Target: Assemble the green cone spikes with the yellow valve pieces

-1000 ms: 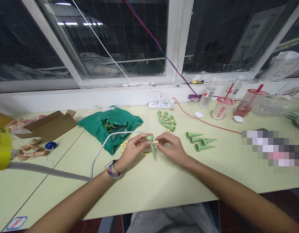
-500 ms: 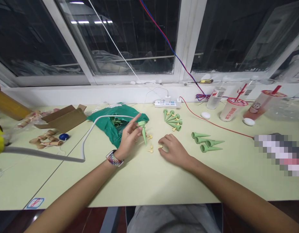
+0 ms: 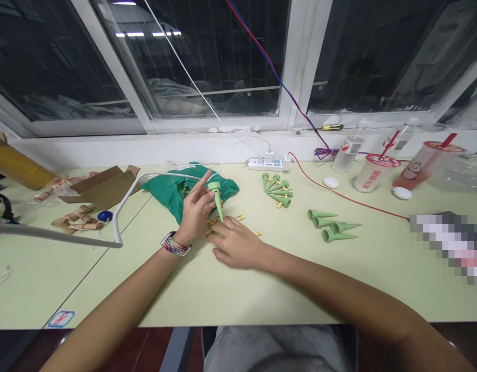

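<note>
A pale table (image 3: 207, 297) bears green cones (image 3: 341, 227) and a bag (image 3: 164, 194).

Right hand (image 3: 237, 244) shifted left, to yellow pieces (image 3: 241, 217), perhaps touching some

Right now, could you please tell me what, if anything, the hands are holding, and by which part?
The left hand holds a green spike near its wide capped top; whether the right hand holds anything cannot be told.

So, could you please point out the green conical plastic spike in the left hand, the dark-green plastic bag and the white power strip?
Green conical plastic spike (image 3: 218, 200): head view, on its tapered body.
Dark-green plastic bag (image 3: 165, 195): head view, on its left side.
White power strip (image 3: 265, 165): head view, on its body.
</note>
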`<state>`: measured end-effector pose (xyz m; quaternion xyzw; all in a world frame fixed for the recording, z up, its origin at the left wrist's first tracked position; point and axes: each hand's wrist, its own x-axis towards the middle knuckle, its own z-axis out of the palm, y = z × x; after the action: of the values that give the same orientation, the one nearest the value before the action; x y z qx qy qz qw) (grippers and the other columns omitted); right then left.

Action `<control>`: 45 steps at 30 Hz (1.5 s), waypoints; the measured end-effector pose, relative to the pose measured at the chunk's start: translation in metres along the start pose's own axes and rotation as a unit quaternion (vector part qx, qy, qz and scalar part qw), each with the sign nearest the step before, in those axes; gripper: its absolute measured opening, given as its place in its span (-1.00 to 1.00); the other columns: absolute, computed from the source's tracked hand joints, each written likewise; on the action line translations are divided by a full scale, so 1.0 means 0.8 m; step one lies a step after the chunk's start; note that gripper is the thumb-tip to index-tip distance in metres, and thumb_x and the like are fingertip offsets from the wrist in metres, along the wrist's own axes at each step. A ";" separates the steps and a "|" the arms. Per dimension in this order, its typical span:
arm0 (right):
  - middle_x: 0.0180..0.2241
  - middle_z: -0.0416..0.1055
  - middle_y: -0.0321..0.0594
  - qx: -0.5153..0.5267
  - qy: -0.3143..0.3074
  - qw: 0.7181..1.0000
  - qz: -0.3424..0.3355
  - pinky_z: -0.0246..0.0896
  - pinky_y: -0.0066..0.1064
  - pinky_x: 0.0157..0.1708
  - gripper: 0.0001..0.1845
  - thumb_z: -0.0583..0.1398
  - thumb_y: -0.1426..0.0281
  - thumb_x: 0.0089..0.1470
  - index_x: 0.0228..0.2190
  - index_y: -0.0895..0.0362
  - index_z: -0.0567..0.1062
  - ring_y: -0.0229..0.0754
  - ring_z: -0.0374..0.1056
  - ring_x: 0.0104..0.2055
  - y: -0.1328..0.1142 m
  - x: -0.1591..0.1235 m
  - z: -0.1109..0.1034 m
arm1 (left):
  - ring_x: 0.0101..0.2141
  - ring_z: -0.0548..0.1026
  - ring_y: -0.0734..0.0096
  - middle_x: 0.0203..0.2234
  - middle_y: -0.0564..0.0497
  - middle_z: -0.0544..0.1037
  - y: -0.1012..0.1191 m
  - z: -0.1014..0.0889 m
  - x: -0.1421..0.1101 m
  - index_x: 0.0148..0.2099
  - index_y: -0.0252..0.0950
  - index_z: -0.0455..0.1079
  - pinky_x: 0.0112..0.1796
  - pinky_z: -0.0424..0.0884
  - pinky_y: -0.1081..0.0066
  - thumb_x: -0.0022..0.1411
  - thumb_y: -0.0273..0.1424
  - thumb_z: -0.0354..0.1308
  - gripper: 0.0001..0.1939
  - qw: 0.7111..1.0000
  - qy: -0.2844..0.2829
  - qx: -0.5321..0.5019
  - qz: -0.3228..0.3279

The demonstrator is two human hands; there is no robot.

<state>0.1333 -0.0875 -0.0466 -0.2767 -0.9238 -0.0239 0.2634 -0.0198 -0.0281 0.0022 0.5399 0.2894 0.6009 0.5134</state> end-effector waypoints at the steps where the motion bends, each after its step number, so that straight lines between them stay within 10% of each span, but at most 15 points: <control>1: 0.00 0.47 0.00 0.000 -0.003 1.000 -0.004 0.13 -0.03 0.23 -0.76 0.15 0.33 0.33 -0.06 0.19 0.50 0.10 0.22 0.16 -0.002 0.004 0.003 | -0.37 0.46 0.45 -0.40 0.07 0.41 0.000 0.000 0.000 0.35 -0.10 0.40 -0.31 0.55 0.44 0.24 -0.43 0.30 -0.37 1.000 0.000 0.000 -0.001; 22: -0.25 0.41 -0.09 -0.040 -0.011 0.999 -0.035 0.24 -0.18 -0.07 -0.78 0.08 0.49 0.33 -0.31 0.12 0.51 -0.01 0.25 -0.13 -0.005 -0.009 -0.007 | -0.33 0.41 0.44 -0.41 0.07 0.34 -0.007 0.006 -0.004 0.28 -0.09 0.48 -0.32 0.47 0.48 0.21 -0.42 0.31 -0.42 0.999 -0.004 0.034 -0.007; 34: -0.31 0.46 -0.21 0.261 0.303 0.905 0.146 0.40 -0.35 -0.28 -0.88 0.20 0.47 0.23 -0.24 0.07 0.55 -0.21 0.42 -0.29 0.022 -0.058 -0.066 | -0.35 0.42 0.43 -0.40 0.05 0.41 -0.004 0.030 -0.026 0.26 -0.10 0.48 -0.29 0.49 0.46 0.20 -0.33 0.39 -0.43 0.994 -0.061 0.013 -0.087; 45: -0.29 0.50 -0.19 0.287 0.359 0.867 0.192 0.45 -0.31 -0.23 -0.86 0.24 0.40 0.29 -0.21 0.05 0.64 -0.19 0.47 -0.24 0.030 -0.055 -0.065 | -0.10 0.57 0.21 -0.10 -0.09 0.58 -0.021 0.033 -0.045 0.13 -0.17 0.58 -0.15 0.55 0.37 0.21 -0.28 0.41 -0.56 0.983 -0.114 0.074 -0.122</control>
<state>0.2016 -0.0992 -0.0261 -0.3336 -0.6603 0.1954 0.6438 0.0065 -0.0616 -0.0187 0.6025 0.3361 0.4451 0.5709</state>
